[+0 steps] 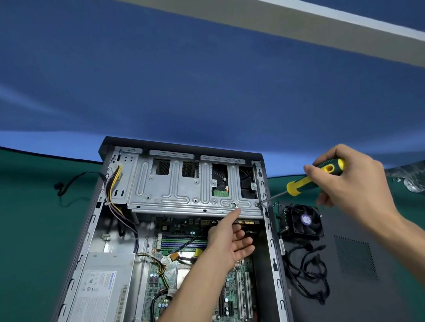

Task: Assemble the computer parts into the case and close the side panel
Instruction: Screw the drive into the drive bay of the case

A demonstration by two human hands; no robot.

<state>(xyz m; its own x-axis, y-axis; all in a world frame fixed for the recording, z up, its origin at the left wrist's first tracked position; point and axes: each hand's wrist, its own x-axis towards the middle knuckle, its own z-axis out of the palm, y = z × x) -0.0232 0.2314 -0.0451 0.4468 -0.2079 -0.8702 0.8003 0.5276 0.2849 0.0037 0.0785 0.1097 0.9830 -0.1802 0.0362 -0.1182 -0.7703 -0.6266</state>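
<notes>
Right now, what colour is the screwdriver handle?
Yellow and dark green on the screwdriver, seen in the head view.

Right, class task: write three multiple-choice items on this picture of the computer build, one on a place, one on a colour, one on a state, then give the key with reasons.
1. Where does the cooler fan lie?
A. Inside the case
B. On the dark side panel, right of the case
C. On the power supply

2. What colours is the screwdriver handle?
A. Red and black
B. Yellow and dark green
C. All blue

3. What is the left hand doing?
A. Pinching a cable
B. Gripping the fan
C. Reaching open, forefinger at the drive cage edge

Key: B, the fan sits outside the case; B, the handle shows in the right hand; C, its fingers are straight.
</notes>
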